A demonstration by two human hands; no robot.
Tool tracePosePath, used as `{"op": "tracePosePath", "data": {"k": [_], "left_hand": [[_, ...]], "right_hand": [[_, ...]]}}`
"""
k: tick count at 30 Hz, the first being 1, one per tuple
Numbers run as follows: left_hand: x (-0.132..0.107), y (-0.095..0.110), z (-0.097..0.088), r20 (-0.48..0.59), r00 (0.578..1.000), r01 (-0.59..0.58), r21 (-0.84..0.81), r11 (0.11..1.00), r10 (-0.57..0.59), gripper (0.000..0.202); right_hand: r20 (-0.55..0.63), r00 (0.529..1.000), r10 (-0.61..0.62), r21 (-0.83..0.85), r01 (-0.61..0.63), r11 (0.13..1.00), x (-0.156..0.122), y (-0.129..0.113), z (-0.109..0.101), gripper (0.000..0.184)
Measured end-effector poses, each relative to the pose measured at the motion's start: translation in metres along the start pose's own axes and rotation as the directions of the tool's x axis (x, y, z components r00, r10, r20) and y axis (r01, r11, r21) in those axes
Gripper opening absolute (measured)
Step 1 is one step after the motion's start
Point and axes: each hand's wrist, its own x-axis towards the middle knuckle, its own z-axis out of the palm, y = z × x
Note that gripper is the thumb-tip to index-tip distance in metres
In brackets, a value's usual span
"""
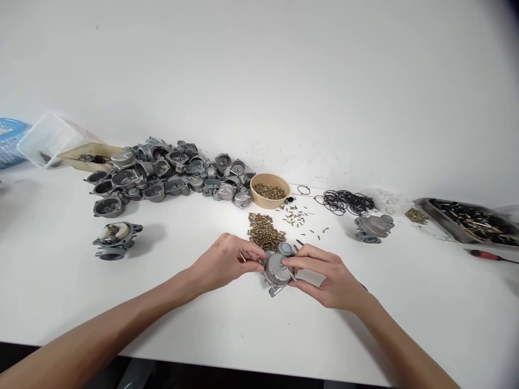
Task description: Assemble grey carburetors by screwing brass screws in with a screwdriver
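A grey metal carburetor (pixel 277 270) is held between both hands just above the white table, its rounded bowl cover facing up. My left hand (pixel 227 262) pinches its left side with thumb and fingers. On the right side, my right hand (pixel 324 273) grips it, fingers lying over the bowl cover and thumb below. Directly behind it lies a heap of small brass screws (pixel 265 232), partly hidden by the carburetor and my left fingers. The underside of the carburetor is out of sight.
Grey bowls (pixel 154 192) are piled at back left, near an open carburetor (pixel 115 240). A tub (pixel 261 202) of brass pieces stands behind the heap. To the right are black O-rings (pixel 348 202), another carburetor (pixel 375 227), a metal tray (pixel 450 229) and a red-handled screwdriver (pixel 484 255).
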Motion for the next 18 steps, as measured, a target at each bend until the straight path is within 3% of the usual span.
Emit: {"op": "tracePosePath", "data": {"k": [7, 12, 18], "left_hand": [[0.0001, 0.0001, -0.0025, -0.019, 0.995, -0.095, 0.106, 0.990, 0.097, 0.019], [-0.0020, -0.0021, -0.0033, -0.003, 0.978, -0.206, 0.116, 0.972, 0.208, 0.030], [-0.0018, -0.0052, -0.0048, 0.003, 0.966, -0.258, 0.111, 0.960, 0.259, 0.032]], "right_hand": [[-0.002, 1.000, -0.002, -0.024, 0.002, 1.000, 0.0002, -0.0013, 0.0002, 0.032], [-0.016, 1.000, 0.004, -0.047, -0.005, 0.999, -0.0014, -0.0022, 0.0026, 0.031], [-0.058, 0.998, -0.025, -0.109, 0.019, 0.994, -0.0041, -0.0032, 0.0070, 0.029]]}}
